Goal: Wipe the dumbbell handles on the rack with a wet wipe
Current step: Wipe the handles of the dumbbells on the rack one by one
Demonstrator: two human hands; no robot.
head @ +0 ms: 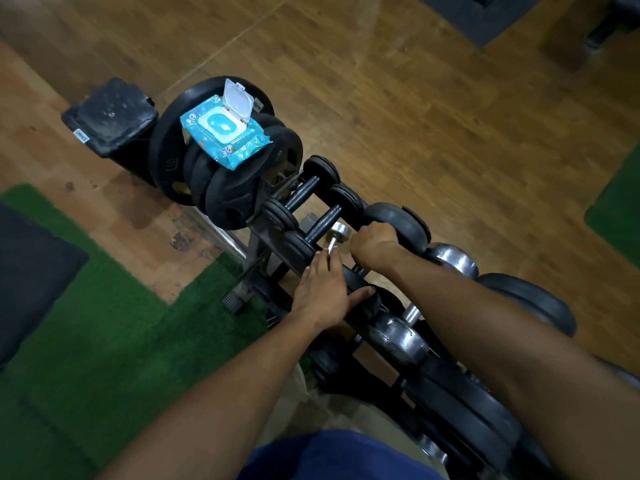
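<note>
The dumbbell rack (398, 327) runs from centre to lower right. On the weight plates (221, 174), upper left, the wipe pack (225, 133) sits lid-open for easy reach. Left hand (323, 292) rests flat, grip apart, bracing; right hand (375, 242) is fisted round a handle, probably wiping, wipe unseen

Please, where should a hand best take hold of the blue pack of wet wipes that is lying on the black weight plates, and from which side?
Take the wet wipe pack by its two long edges, coming down from above. It lies flat on the rims of the weight plates, so its top is free and its underside is not. Keep the grip on the soft body below the open lid, which stands up at the far end and would probably flex.
</note>
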